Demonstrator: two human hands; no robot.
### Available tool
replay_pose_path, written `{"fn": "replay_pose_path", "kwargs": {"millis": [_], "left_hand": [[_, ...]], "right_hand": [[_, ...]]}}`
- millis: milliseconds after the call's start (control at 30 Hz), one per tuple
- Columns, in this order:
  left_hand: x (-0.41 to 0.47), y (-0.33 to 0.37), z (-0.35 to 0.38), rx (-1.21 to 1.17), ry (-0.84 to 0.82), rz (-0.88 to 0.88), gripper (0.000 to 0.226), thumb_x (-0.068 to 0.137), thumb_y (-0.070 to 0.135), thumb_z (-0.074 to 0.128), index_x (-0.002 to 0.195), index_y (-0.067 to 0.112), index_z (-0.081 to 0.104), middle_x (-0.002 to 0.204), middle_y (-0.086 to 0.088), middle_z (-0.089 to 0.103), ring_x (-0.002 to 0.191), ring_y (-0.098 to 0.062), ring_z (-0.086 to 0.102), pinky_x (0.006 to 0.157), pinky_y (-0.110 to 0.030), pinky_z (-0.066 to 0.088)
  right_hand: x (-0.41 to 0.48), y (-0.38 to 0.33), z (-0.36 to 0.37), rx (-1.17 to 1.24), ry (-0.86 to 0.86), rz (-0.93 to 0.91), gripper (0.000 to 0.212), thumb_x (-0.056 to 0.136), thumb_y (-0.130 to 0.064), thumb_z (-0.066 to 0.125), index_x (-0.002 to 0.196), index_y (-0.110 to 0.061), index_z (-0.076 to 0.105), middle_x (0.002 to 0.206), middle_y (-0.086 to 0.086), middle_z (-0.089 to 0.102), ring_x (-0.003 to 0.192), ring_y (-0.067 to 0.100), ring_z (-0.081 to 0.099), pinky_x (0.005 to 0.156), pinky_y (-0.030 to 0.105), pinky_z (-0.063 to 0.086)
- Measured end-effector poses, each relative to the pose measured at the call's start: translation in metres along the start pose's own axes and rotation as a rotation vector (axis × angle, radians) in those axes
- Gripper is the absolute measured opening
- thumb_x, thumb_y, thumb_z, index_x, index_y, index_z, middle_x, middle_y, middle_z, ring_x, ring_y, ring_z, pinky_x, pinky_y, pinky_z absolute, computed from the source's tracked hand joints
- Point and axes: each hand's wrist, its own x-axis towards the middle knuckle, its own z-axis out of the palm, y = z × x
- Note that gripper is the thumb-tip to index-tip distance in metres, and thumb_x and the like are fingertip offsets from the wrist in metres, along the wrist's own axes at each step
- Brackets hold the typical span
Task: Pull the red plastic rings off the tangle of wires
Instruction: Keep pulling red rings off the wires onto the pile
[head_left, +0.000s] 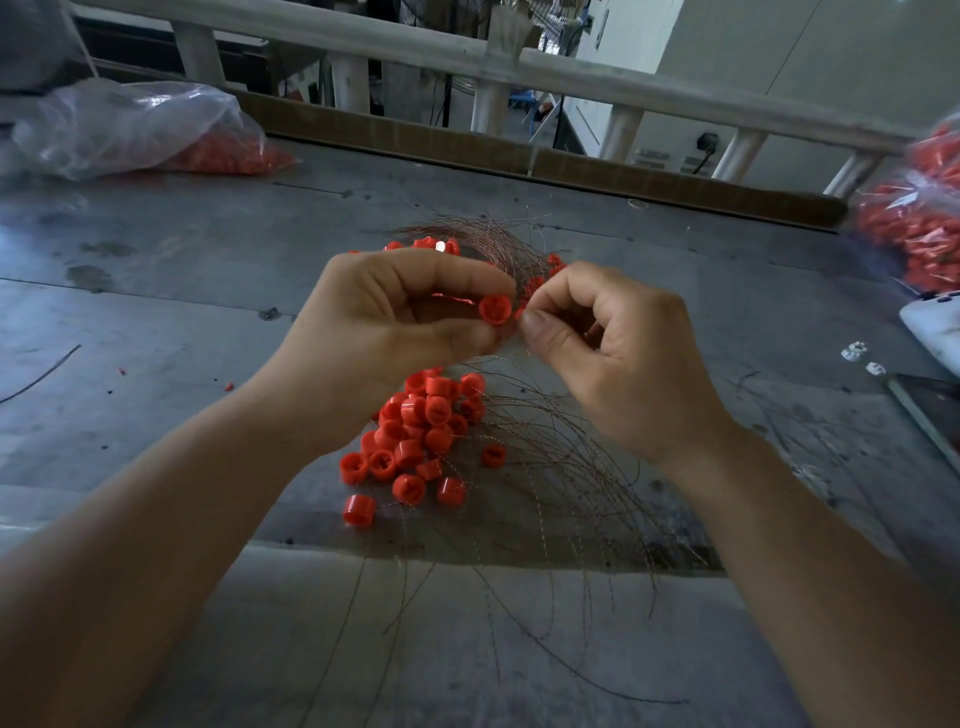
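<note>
a scuffed grey worktable (156, 291) with a pale railing (571, 73) behind it. mid-view, the left hand (395, 317) pinches one red ring (493, 309) between thumb and forefinger, its other fingers curled. touching it at three o'clock, the right hand (613, 353) has thumb and forefinger nipped tight, seemingly on a strand of the wires (566, 457); the strand is too thin to make out there. at six o'clock a pile of loose rings (421, 431) lies by the tangle, with more rings at twelve. clear bags (130, 130) of red parts sit at ten and three. the risk, i judge: a sharp tug could drag the tangle and scatter the pile, or the fine strand could slip free or bite the fingertips.
</note>
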Motion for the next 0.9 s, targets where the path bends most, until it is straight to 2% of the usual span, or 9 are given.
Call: {"fn": "replay_pose_path", "kwargs": {"millis": [133,267,433,600,667,900], "left_hand": [[0.0011,-0.0021,-0.0026,-0.093,-0.053,-0.026,0.03,0.066,0.01,0.067,0.094,0.019,0.07,0.091,-0.002,0.073,0.091,-0.021,0.069,0.078,-0.022,0.053],[0.0003,-0.0025,-0.0036,-0.078,-0.056,-0.017,0.031,0.067,0.013,0.065,0.097,0.019,0.069,0.091,-0.001,0.073,0.091,-0.021,0.069,0.079,-0.024,0.053],[0.0005,-0.0022,-0.0031,-0.078,-0.048,-0.014,0.032,0.066,0.006,0.06,0.095,0.019,0.068,0.087,0.001,0.074,0.086,-0.017,0.07,0.075,-0.02,0.053],[0.0005,-0.0007,-0.0036,-0.098,-0.045,-0.021,0.03,0.063,0.009,0.065,0.089,0.021,0.072,0.084,0.0,0.074,0.083,-0.015,0.07,0.072,-0.019,0.054],[0.0006,-0.0007,-0.0041,-0.129,-0.052,-0.025,0.026,0.061,0.012,0.071,0.085,0.022,0.075,0.083,-0.001,0.074,0.083,-0.016,0.07,0.071,-0.02,0.054],[0.0005,0.0006,-0.0045,-0.226,-0.084,-0.074,0.025,0.058,0.013,0.067,0.08,0.019,0.076,0.08,-0.003,0.073,0.079,-0.014,0.07,0.068,-0.018,0.053]], "right_hand": [[0.0007,0.0005,-0.0043,0.01,0.014,0.018,0.012,0.085,-0.015,0.059,0.073,-0.018,0.056,0.062,-0.016,0.052,0.055,-0.002,0.05,0.052,0.009,0.036],[0.0007,-0.0006,-0.0033,0.0,0.011,0.014,0.011,0.084,-0.017,0.058,0.073,-0.018,0.056,0.061,-0.018,0.049,0.055,-0.003,0.049,0.053,0.009,0.036],[0.0007,-0.0004,-0.0035,0.008,0.009,0.02,0.012,0.085,-0.014,0.059,0.074,-0.016,0.057,0.062,-0.018,0.05,0.055,-0.002,0.049,0.053,0.009,0.036],[0.0009,-0.0007,-0.0029,0.02,-0.006,0.028,0.013,0.086,-0.013,0.06,0.074,-0.016,0.057,0.061,-0.019,0.049,0.055,-0.003,0.05,0.053,0.009,0.036],[0.0008,-0.0011,-0.0035,0.07,-0.02,0.044,0.014,0.086,-0.012,0.06,0.073,-0.018,0.057,0.062,-0.016,0.051,0.055,-0.002,0.051,0.052,0.009,0.037],[0.0022,-0.0016,-0.007,0.209,-0.12,0.092,0.016,0.085,-0.014,0.054,0.076,-0.026,0.057,0.067,-0.012,0.055,0.058,-0.001,0.052,0.054,0.011,0.04]]}}
